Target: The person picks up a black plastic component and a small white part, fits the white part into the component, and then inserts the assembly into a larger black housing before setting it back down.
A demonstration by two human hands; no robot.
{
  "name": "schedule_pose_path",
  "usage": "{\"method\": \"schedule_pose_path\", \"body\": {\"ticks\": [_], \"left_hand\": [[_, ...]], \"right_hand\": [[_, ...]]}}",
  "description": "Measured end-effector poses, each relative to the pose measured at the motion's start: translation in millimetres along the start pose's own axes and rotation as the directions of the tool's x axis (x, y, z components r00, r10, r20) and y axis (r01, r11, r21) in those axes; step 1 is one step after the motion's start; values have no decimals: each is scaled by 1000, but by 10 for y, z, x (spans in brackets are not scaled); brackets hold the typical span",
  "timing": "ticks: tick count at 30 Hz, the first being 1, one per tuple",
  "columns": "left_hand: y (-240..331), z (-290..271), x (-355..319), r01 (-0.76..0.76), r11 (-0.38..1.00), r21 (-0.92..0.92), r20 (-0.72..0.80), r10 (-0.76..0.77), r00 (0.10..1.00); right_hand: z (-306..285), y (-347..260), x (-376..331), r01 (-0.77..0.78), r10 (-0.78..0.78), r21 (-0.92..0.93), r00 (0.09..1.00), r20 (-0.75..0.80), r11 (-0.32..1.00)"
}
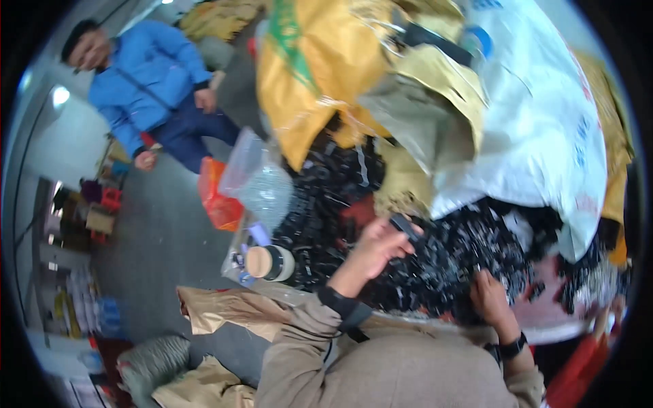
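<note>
My left hand [377,248] is raised over a heap of small black plastic parts [442,262] and pinches one short black piece [406,228] between fingers and thumb. My right hand [488,297], with a black band on its wrist, rests lower right on the same heap. Its fingertips are dug in among the parts, so what they hold is hidden. Both forearms wear beige sleeves, and the picture is blurred.
A yellow sack [306,75] and a big white sack [544,115] slump over the heap's far side. To the left lie a clear plastic bag [262,180], an orange bag [218,200], tape rolls [269,263] and brown paper [224,309]. A person in a blue jacket [149,78] stands on the grey floor [163,238].
</note>
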State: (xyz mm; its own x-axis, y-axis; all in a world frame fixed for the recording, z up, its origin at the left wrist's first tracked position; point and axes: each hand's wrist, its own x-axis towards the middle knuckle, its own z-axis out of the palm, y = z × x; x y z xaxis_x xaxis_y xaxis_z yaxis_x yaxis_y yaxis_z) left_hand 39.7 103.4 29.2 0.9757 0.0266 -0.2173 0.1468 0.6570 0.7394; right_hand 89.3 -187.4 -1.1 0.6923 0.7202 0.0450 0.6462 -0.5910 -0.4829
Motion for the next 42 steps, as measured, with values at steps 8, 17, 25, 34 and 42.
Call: {"method": "schedule_pose_path", "body": {"ticks": [8, 17, 25, 34, 42], "left_hand": [[-278, 177, -18, 123, 981, -148, 106, -108, 989], [-579, 559, 139, 293, 935, -199, 204, -253, 946], [-763, 825, 138, 238, 961, 139, 288, -269, 919], [-771, 682, 145, -243, 737, 631, 341, 18, 940], [-764, 782, 206, 153, 870, 468, 212, -278, 937]], "right_hand": [[-45, -21, -87, 76, -82, 132, 996, 40, 988], [-70, 47, 68, -76, 54, 455, 997, 61, 887], [-193, -208, 108, -256, 219, 809, 962, 162, 528], [-262, -331, 292, -135, 87, 734, 991, 104, 666], [-231, -165, 230, -322, 245, 894, 936, 252, 312]]}}
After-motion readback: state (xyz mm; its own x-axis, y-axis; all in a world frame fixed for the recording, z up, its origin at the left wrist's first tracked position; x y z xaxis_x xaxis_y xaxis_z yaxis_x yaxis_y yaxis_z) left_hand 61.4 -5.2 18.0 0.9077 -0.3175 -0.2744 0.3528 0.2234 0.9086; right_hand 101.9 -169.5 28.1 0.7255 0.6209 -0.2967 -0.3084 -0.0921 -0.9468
